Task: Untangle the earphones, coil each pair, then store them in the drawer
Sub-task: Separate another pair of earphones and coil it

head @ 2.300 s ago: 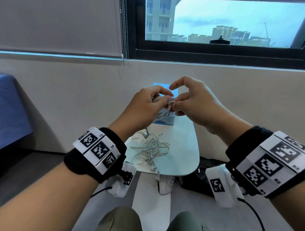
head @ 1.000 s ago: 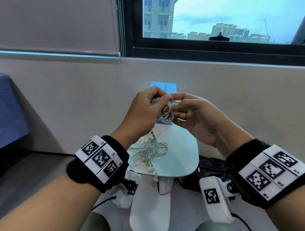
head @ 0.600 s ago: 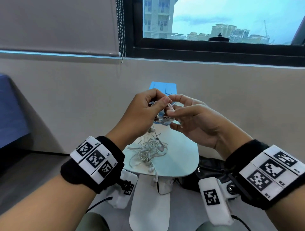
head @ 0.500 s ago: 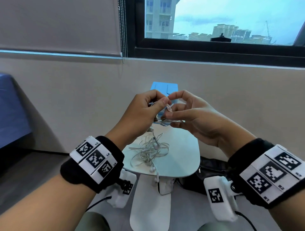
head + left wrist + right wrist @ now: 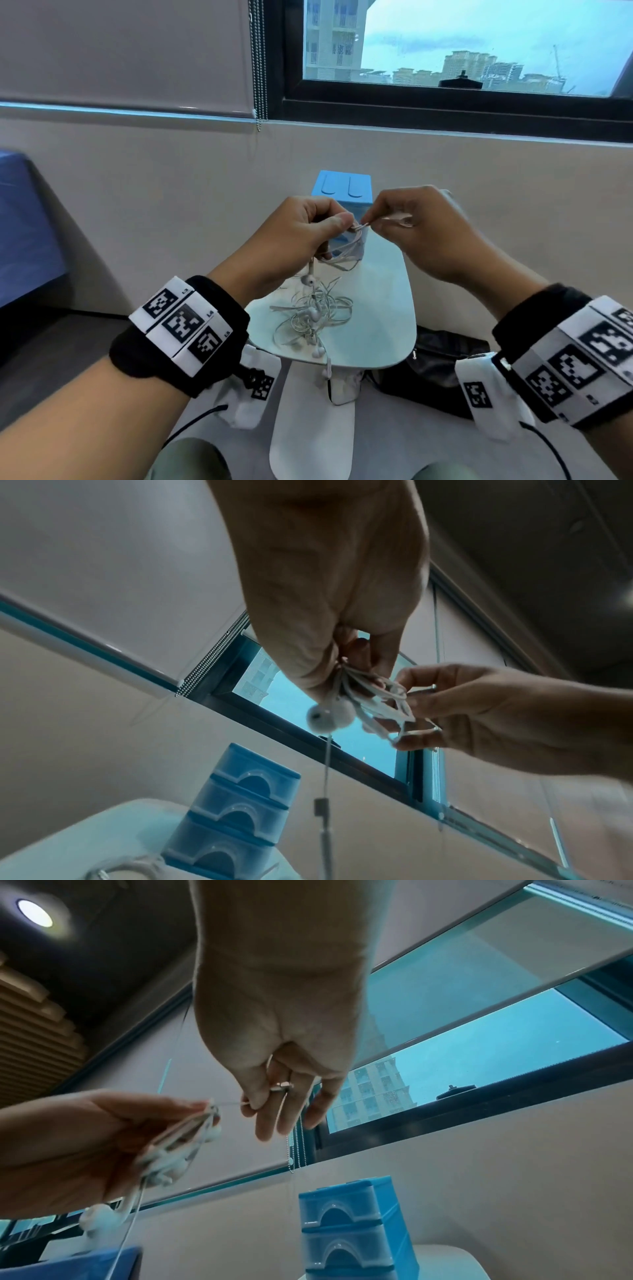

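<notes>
- Head view: left hand [image 5: 301, 229] pinching a small coil of thin white earphone cable [image 5: 346, 250] between thumb and curled fingers, raised above the table.
- Right hand [image 5: 421, 233] at 3 o'clock of the left, thumb and forefinger nipped on the free end of the cable, other fingers loosely spread.
- Left wrist view: white earbud [image 5: 329, 716] dangling below the coil, one strand with an inline piece hanging straight down.
- Below the hands: tangled heap of white earphones [image 5: 315, 315] on the pale rounded tabletop [image 5: 383, 325].
- At 12 o'clock of the heap: blue plastic stack of small drawers [image 5: 342, 188], all seemingly closed.
- Judged step: securing the tail around the coil. Best done with a steady left pinch, light tension on the tail, snug turns near the middle, hanging strand gathered in before any move to a drawer.
</notes>
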The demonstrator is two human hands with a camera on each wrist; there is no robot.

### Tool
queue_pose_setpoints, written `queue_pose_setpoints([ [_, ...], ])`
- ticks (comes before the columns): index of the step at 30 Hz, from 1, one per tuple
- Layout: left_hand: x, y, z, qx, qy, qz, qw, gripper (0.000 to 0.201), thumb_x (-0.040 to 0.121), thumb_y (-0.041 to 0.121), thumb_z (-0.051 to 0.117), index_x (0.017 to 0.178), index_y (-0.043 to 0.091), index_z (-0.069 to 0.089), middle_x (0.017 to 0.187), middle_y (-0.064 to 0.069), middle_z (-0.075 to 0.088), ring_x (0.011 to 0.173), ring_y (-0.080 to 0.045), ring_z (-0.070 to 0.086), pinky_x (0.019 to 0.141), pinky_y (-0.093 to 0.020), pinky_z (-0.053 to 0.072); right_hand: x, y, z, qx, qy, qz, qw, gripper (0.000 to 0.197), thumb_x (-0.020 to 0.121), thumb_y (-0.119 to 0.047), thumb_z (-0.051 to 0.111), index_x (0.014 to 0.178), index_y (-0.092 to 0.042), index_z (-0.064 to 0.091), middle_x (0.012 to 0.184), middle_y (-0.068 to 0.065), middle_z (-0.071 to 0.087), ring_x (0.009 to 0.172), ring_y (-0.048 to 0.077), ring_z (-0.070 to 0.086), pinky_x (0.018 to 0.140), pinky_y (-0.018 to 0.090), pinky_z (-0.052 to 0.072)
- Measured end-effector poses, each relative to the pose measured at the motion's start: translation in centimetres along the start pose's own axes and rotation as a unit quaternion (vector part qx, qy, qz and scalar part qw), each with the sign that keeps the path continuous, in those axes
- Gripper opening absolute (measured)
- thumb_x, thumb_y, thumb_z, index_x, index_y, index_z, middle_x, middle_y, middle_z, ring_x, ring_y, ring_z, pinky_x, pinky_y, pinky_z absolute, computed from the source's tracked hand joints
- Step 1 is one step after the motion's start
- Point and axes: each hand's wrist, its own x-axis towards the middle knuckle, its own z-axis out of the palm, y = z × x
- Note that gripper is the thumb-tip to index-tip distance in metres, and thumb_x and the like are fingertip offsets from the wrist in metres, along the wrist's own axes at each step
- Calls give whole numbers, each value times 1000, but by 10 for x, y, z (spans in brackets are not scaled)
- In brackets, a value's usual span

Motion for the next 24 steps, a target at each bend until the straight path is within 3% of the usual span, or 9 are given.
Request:
queue_pose_setpoints([
  [3,1,2,10,-48,23,7,999,23,105,14,56,102,-6,68,62,12,58,53,-6,45,59,-21,45,3,-2,12,0,35,-13,999,15,87,-16,76,82,-30,74,92,-3,65,84,14,56,78,32,45],
  [6,1,-2,18,-63,75,15,995,21,104,15,59,99,-3,68,69,3,65,55,-8,57,57,-25,51,1,-10,23,130,41,24,990,13,84,-4,72,79,-15,76,79,16,68,66,13,54,67,32,46],
  [9,-1,-8,23,-42,115,32,992,18,101,24,64,95,8,72,83,-11,74,70,-23,71,62,-47,60,-5,-15,28,365,8,120,923,6,87,4,73,83,-1,73,82,23,73,74,24,67,75,36,58],
  [11,-2,-11,24,-22,137,44,989,15,101,22,64,91,13,72,80,-4,73,68,-14,68,50,-33,54,-10,-18,26,470,0,166,867,4,88,6,69,90,4,73,86,21,74,79,30,71,77,33,62],
  [13,-2,-13,25,-2,152,46,987,13,101,21,65,90,16,71,75,5,71,61,-6,62,46,-15,44,-12,-20,24,538,10,197,820,21,90,10,62,107,2,71,87,18,74,78,29,72,73,31,62],
  [15,-2,-16,27,9,161,49,986,13,101,22,65,91,17,72,73,7,70,59,-4,61,47,-14,43,-13,-19,23,584,17,220,782,40,91,12,59,126,-8,63,88,15,74,74,25,72,73,31,60],
  [20,1,-18,28,14,128,45,991,14,100,23,67,90,16,73,80,1,74,68,-9,66,52,-28,54,-18,-14,26,547,14,245,800,55,90,8,64,137,-17,51,91,6,73,72,16,69,70,30,45],
  [22,1,-21,28,5,111,51,992,16,99,24,68,90,12,74,90,-12,74,76,-21,70,65,-44,60,-20,-10,24,560,-5,260,787,53,91,9,58,138,-14,47,92,8,71,73,17,67,71,33,41],
  [24,0,-25,27,-1,98,49,994,17,99,24,68,90,11,75,93,-16,73,77,-23,68,70,-46,58,-22,-7,22,580,-44,266,769,52,91,9,55,137,-14,45,92,8,69,77,18,63,71,34,39],
])
